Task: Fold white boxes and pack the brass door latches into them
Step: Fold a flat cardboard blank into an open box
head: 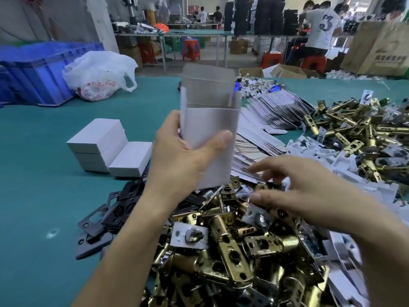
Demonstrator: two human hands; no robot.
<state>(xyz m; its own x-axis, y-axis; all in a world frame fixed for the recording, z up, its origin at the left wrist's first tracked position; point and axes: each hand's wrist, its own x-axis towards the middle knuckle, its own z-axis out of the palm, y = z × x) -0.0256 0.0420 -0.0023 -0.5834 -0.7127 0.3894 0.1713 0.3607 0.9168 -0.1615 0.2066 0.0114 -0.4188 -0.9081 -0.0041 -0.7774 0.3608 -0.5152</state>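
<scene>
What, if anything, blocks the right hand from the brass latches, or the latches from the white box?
Nothing visible does. The right hand hovers just above the uncovered pile of brass latches, fingers spread. The white box, gripped upright by the left hand, has its top flaps open.

**Bench count**

1 open white box [210, 127] in my left hand [177, 160]. Closed white boxes [99, 145]: 4, with 3 stacked and 1 beside. 1 blue crate [33, 78]. 1 plastic bag [97, 74]. Red stools [191, 49]: 4. Brass latches [221, 251]: 2 heaps, uncountable. Flat box blanks [265, 120], black plates [115, 209]: piles, too many to count.
</scene>
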